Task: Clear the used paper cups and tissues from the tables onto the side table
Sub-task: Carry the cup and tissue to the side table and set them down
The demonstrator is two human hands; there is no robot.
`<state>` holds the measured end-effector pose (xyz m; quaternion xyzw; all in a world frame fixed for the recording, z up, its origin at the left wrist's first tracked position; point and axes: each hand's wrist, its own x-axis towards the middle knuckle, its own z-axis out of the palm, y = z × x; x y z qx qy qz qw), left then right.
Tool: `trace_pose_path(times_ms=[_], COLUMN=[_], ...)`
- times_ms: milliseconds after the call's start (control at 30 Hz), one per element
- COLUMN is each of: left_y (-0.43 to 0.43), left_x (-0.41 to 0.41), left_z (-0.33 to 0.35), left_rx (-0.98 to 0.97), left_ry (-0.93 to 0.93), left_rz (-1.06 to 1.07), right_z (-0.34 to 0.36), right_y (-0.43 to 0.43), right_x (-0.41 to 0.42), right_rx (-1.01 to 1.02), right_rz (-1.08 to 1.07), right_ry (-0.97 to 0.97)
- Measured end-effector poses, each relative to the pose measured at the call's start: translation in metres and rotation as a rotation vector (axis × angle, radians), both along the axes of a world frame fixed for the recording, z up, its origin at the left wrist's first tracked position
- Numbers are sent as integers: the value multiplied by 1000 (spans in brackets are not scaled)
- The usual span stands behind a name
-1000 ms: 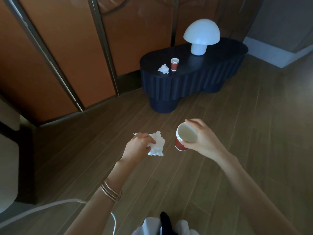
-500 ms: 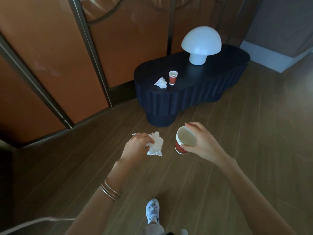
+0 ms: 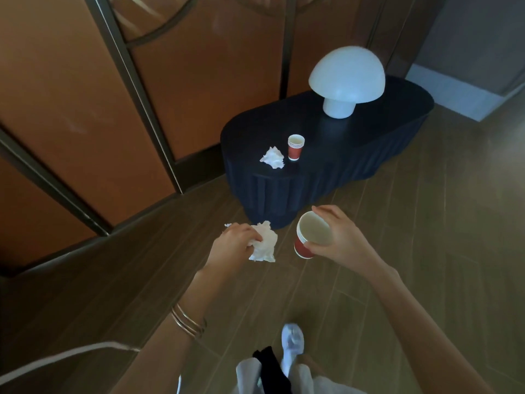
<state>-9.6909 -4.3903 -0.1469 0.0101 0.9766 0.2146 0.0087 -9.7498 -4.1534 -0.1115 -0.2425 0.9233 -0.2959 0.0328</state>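
Hands fwd: left hand [image 3: 233, 244] pinches tissue [image 3: 264, 245], right hand [image 3: 338, 237] grips cup [image 3: 308, 237].

A: How much of the crumpled tissue [image 3: 264, 245] shows?

B: Part only. The left hand [image 3: 234, 247] covers its near side, so its full shape is hidden.

A: And the red cup [image 3: 308, 237]?

B: The right hand [image 3: 341, 240] wraps its far wall; whether it is one cup or a nested stack, I cannot tell.

A: The side table [image 3: 284, 189]?

B: Its base lies behind both hands.

A: Lower down?

B: The shoe [image 3: 292, 341] is blurred, and both forearms run off the bottom edge.
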Motion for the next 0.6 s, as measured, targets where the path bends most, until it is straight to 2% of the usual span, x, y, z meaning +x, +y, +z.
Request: trace_pose_path(times_ms=[233,600], left_y=[-18,-27], left_x=[-89,-260], left_z=[-13,-7], left_rx=[5,12], left_ry=[-5,104], left_rz=[38,91], right_z=[-10,7], right_y=[-18,-31], right_x=[-100,-280], right_rx=[-23,-46], right_rz=[25,65], right_ry=[-27,-27])
